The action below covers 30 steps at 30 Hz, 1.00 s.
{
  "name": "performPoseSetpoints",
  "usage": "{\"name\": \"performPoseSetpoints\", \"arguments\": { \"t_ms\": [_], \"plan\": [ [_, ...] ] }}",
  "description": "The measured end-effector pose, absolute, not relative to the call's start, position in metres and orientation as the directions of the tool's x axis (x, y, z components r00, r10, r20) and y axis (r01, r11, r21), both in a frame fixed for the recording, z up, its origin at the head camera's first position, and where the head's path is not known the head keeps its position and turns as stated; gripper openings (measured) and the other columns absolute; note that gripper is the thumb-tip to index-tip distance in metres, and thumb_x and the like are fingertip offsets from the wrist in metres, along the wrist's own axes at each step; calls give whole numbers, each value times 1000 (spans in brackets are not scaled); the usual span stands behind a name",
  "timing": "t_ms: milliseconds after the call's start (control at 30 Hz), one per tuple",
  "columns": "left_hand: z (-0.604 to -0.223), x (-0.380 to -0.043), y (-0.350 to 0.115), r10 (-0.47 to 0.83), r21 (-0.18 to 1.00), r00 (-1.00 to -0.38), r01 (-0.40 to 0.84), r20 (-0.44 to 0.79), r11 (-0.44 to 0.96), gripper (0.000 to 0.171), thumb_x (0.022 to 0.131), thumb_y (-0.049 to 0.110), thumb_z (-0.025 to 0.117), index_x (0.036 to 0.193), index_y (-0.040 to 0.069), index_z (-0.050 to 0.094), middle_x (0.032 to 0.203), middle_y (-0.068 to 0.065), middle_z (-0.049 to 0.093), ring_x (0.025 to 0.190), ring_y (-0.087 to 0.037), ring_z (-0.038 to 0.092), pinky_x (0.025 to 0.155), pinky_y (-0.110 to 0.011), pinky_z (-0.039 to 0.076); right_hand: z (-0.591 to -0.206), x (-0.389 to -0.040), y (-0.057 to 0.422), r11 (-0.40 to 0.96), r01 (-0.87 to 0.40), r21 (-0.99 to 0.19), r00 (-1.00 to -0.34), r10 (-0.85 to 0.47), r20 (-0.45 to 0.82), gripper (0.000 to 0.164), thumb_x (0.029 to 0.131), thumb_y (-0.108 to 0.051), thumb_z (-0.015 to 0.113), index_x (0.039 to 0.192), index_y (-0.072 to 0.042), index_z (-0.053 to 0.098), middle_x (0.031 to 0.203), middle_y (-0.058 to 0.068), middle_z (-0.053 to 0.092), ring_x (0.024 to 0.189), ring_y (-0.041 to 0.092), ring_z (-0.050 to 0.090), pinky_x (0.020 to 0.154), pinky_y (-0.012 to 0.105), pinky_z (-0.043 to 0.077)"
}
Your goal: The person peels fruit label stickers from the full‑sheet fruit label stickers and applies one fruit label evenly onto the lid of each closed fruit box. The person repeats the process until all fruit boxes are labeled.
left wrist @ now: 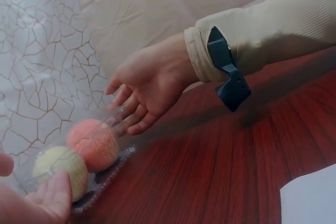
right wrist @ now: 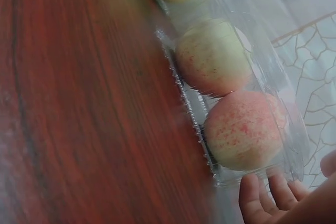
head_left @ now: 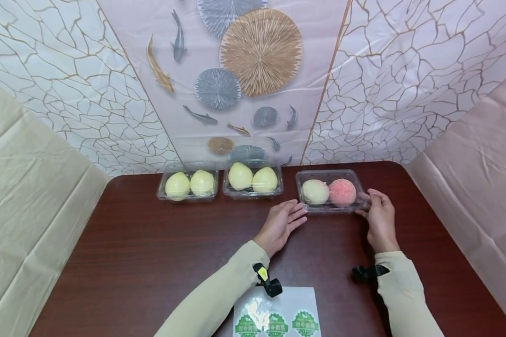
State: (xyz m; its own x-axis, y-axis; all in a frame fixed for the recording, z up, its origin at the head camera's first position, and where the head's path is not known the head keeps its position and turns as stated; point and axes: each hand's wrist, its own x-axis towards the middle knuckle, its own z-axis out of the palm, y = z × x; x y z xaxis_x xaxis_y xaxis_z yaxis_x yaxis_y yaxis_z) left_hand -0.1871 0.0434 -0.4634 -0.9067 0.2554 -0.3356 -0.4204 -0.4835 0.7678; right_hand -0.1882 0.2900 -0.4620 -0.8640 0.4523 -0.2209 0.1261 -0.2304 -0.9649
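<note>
Right hand [head_left: 381, 221] loosely spread, fingertips against the right end of a clear fruit pack [head_left: 331, 210]; the left hand [head_left: 279, 227], fingers nearly straight, meets its near left corner. Neither visibly wraps round it. Set at opposite ends, they seem to steady the pack, right of the head view's centre, leaving its pale fruit [head_left: 316, 192] and pink fruit [head_left: 342, 192] uncovered. Leftward, a middle pack [head_left: 253, 194] and a leftmost pack [head_left: 194, 198] line the bench [head_left: 152, 262], apparently for order; a sticker sheet [head_left: 293, 299] lies bottom centre, perhaps for easy reach.

Reddish-brown table [head_left: 152, 257], white backdrop [head_left: 405, 84] — gold-veined
</note>
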Motion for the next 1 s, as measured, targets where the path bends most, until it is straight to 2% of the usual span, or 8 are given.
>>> {"name": "performPoseSetpoints", "arguments": {
  "t_ms": [100, 233, 367, 533, 767, 1000],
  "plan": [
    [-460, -184, 39, 270, 775, -901, -431, -340, -461, 46, 112, 10, 48, 152, -11, 43, 146, -27, 59, 136, -37, 59, 111, -45, 50, -460, -184, 289, -195, 142, -970, -875, 434, -215, 18, 116, -29, 38, 128, -22, 50, 112, -8, 65, 101, 6, 62, 73, 18, 57],
    [-458, -180, 33, 279, 785, -896, -439, -345, -438, 45, 112, 9, 48, 151, -12, 44, 145, -27, 60, 135, -37, 61, 109, -43, 51, -456, -178, 289, -166, 155, -974, -888, 409, -212, 27, 116, -30, 36, 138, -18, 46, 109, -8, 65, 97, 6, 62, 72, 18, 56],
    [-458, -176, 26, 275, 781, -890, -453, -364, -431, 43, 112, 9, 49, 149, -12, 46, 143, -27, 62, 133, -37, 62, 108, -43, 53, -455, -173, 287, -134, 176, -975, -902, 376, -214, 29, 116, -32, 35, 139, -17, 44, 104, -11, 65, 94, 6, 61, 73, 20, 56],
    [-455, -170, 15, 282, 779, -879, -473, -385, -412, 45, 111, 8, 51, 150, -12, 45, 141, -25, 63, 131, -34, 64, 107, -41, 53, -455, -167, 286, -77, 222, -972, -909, 345, -235, 28, 116, -35, 35, 138, -21, 43, 107, -9, 61, 96, 6, 58, 75, 19, 54],
    [-455, -162, 4, 302, 776, -871, -484, -386, -405, 42, 106, 3, 56, 146, -12, 50, 136, -24, 67, 118, -24, 69, 105, -40, 54, -457, -157, 283, -18, 283, -959, -909, 313, -274, 43, 115, -40, 32, 149, -14, 40, 116, -6, 56, 101, 6, 56, 78, 18, 53],
    [-458, -153, -3, 332, 765, -864, -495, -380, -413, 39, 107, 3, 54, 142, -14, 51, 139, -28, 64, 116, -24, 68, 109, -42, 52, -459, -147, 280, 2, 265, -964, -922, 292, -252, 40, 115, -38, 33, 145, -13, 44, 109, -10, 59, 94, 3, 58, 76, 19, 54]
  ]
}}
